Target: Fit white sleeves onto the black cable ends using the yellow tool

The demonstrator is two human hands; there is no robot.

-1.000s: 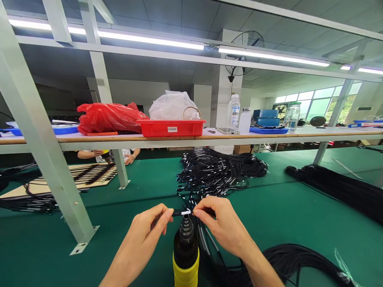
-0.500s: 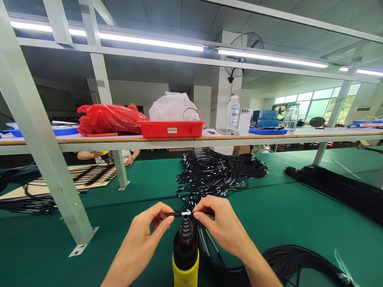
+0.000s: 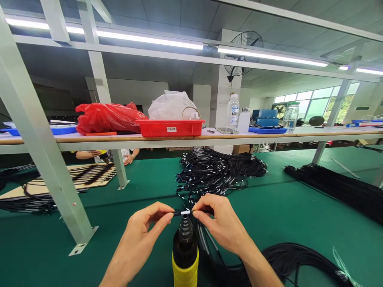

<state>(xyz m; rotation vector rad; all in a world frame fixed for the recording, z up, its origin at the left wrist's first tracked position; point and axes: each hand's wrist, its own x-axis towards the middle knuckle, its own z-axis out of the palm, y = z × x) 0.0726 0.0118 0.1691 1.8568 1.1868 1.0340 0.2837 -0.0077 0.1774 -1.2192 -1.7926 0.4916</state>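
Between my two hands a black cable (image 3: 177,213) with a white sleeve (image 3: 185,212) is stretched level. My left hand (image 3: 146,231) pinches it left of the sleeve, thumb against fingertips. Just right of the sleeve, my right hand (image 3: 220,221) pinches the cable the same way. Directly under the white sleeve stands the narrow nozzle of a yellow and black heat gun (image 3: 185,255), pointing up. Whether sleeve and nozzle touch, I cannot tell. Behind my hands lies a pile of black cables (image 3: 215,171) with white marks.
A cable coil (image 3: 299,255) lies at front right, a black bundle (image 3: 335,191) farther right. A metal post (image 3: 44,131) rises at left. Across the back, a shelf (image 3: 167,140) carries a red tray (image 3: 172,129) and bottles. Beyond it, a person's hand (image 3: 129,158) shows.
My left hand has shifted very slightly left along the cable. Both hands keep their pinch, and the sleeve stays over the nozzle. The view has tilted a little.
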